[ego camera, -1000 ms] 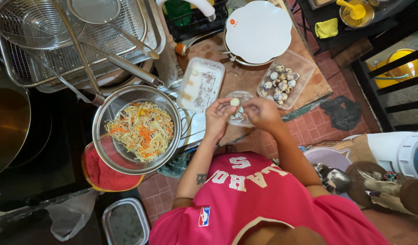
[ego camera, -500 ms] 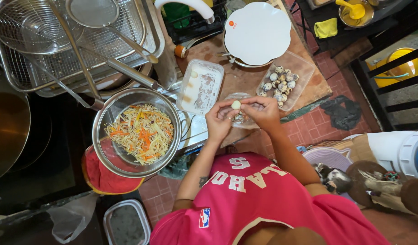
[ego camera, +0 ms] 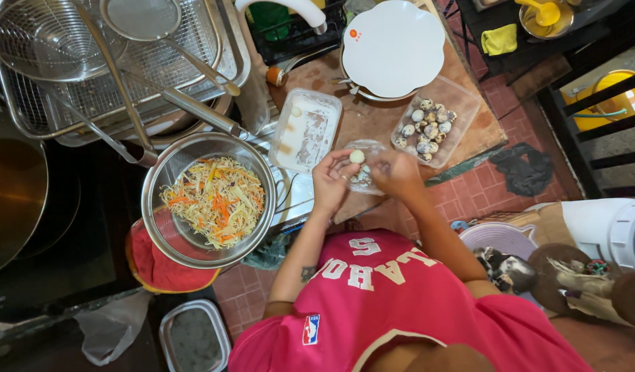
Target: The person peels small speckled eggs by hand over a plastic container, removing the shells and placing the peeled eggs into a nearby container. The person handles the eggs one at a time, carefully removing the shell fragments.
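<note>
The left hand (ego camera: 331,180) pinches a small pale peeled egg (ego camera: 357,156) at its fingertips, holding it just above a small clear bowl (ego camera: 368,148) on the table (ego camera: 362,117). The right hand (ego camera: 394,173) sits just right of the egg, fingers curled close to it; it is blurred, so I cannot tell whether it grips anything. The bowl holds bits of shell, partly hidden by both hands. Just right of the bowl is a clear tub (ego camera: 462,103) with a heap of speckled eggs (ego camera: 424,127). Just left of the bowl lies a shallow clear tray (ego camera: 305,129) smeared white. Beyond the bowl rests 1 white scalloped plate (ego camera: 393,48). Well left of the bowl, a metal strainer (ego camera: 259,227) holds shredded vegetables (ego camera: 217,201) in orange and pale strips, over a red cloth (ego camera: 162,272).
</note>
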